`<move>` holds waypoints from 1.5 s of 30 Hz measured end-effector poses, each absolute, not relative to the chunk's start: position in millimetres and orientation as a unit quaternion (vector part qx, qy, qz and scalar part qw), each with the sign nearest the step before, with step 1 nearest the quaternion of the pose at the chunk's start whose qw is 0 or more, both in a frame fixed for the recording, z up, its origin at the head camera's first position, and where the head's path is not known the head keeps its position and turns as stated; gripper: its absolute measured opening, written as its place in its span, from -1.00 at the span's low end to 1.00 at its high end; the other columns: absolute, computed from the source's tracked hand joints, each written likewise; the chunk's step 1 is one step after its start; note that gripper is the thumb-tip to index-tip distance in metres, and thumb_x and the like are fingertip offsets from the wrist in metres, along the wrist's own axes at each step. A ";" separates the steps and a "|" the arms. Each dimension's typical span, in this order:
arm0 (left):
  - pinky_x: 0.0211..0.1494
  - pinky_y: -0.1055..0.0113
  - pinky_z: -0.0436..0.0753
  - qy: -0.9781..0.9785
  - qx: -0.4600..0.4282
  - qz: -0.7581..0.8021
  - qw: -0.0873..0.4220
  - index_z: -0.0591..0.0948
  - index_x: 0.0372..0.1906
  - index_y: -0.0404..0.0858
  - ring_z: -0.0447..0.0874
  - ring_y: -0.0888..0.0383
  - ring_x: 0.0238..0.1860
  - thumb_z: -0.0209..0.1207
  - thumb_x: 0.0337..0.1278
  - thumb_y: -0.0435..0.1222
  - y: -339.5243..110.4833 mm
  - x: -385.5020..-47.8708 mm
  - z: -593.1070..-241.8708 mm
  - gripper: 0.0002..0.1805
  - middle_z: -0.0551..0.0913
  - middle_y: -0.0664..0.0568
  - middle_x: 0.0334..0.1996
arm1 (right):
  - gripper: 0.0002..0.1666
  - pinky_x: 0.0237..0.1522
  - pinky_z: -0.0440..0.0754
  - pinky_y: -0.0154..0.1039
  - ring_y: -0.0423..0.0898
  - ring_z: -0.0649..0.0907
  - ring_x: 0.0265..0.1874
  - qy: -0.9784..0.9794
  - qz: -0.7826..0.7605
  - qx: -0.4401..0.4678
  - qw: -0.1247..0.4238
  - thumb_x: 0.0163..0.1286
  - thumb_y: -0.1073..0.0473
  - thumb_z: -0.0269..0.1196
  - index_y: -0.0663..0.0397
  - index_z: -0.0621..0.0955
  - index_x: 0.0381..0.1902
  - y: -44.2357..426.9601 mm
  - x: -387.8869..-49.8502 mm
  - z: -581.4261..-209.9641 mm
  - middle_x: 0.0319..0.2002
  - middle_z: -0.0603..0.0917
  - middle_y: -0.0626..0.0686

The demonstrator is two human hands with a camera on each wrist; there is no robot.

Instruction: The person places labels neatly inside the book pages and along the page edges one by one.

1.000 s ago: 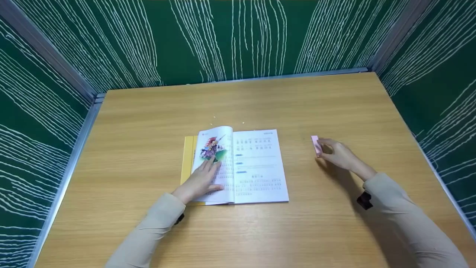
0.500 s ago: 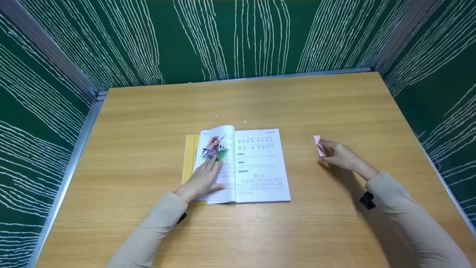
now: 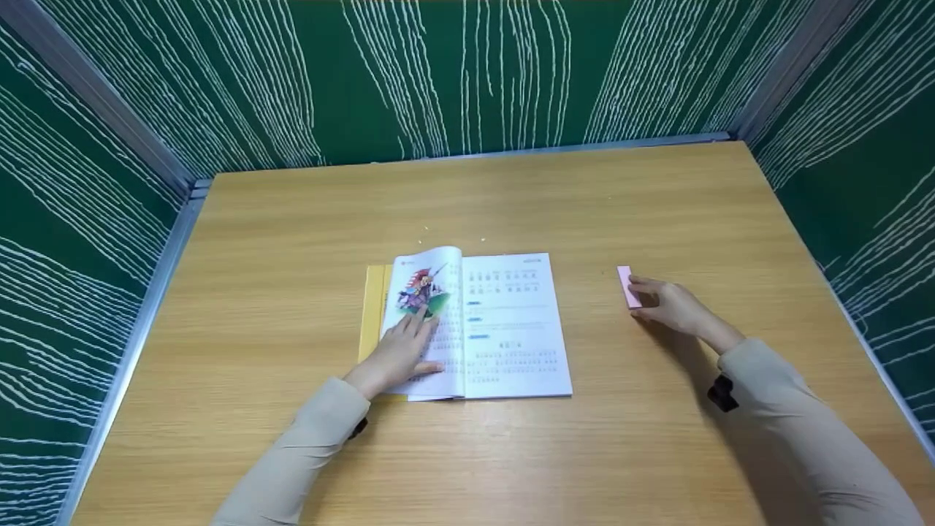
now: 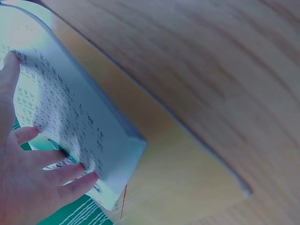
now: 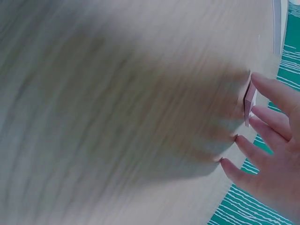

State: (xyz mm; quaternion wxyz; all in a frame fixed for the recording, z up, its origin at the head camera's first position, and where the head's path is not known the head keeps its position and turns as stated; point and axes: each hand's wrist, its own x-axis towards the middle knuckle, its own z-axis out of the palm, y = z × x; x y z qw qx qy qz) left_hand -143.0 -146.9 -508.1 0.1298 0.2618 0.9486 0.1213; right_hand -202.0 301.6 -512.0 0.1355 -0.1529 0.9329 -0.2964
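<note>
An open book (image 3: 515, 321) lies on the table, text on its right page and a coloured picture on its left page. The left hand (image 3: 394, 354) rests on the left page with fingers spread; in the left wrist view, the fingertips touch the print. A yellow cover (image 3: 371, 314) sticks out beneath the pages. To the right of the book, the right hand (image 3: 676, 307) holds a small pink bar (image 3: 626, 283) at the table, its thumb at the near end and fingertips along the side. The right wrist view shows the bar (image 5: 248, 105) partly behind the fingers.
The wooden table (image 3: 292, 219) is bounded by green panels (image 3: 511, 73) with white wavy lines at the back and sides. A few tiny white specks (image 3: 483, 239) lie just beyond the book. Metal strips (image 3: 131, 351) run along the table's sides.
Slightly more of the pink bar shows beside the right fingers than a second ago. The left hand stays on the page. The whole view has shifted a little.
</note>
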 end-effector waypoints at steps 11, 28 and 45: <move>0.21 -0.11 0.17 0.950 0.262 0.118 0.122 0.10 0.31 -0.31 0.00 -0.28 0.26 0.02 -0.03 0.16 -146.8 -143.3 -509.8 -0.10 -0.06 -0.30 0.33 | -0.51 0.18 0.09 0.17 0.33 0.19 0.18 0.933 -0.301 -0.146 0.134 0.20 0.34 0.14 0.45 0.38 0.08 301.9 -203.4 -510.1 0.20 0.25 0.37; 0.23 -0.10 0.13 0.949 0.256 0.125 0.134 0.06 0.33 -0.29 -0.04 -0.27 0.28 0.00 -0.02 0.17 -147.2 -142.0 -507.9 -0.10 -0.08 -0.28 0.33 | -0.51 0.15 0.14 0.17 0.34 0.24 0.15 0.933 -0.299 -0.160 0.122 0.18 0.32 0.18 0.47 0.40 0.05 300.8 -202.7 -510.2 0.17 0.28 0.38; 0.26 -0.08 0.09 0.950 0.249 0.125 0.143 0.04 0.34 -0.26 -0.08 -0.24 0.30 -0.04 -0.01 0.19 -147.1 -141.5 -507.4 -0.10 -0.12 -0.25 0.35 | -0.50 0.17 0.13 0.15 0.31 0.23 0.16 0.934 -0.295 -0.151 0.132 0.19 0.31 0.16 0.44 0.39 0.08 300.0 -204.1 -512.0 0.19 0.26 0.34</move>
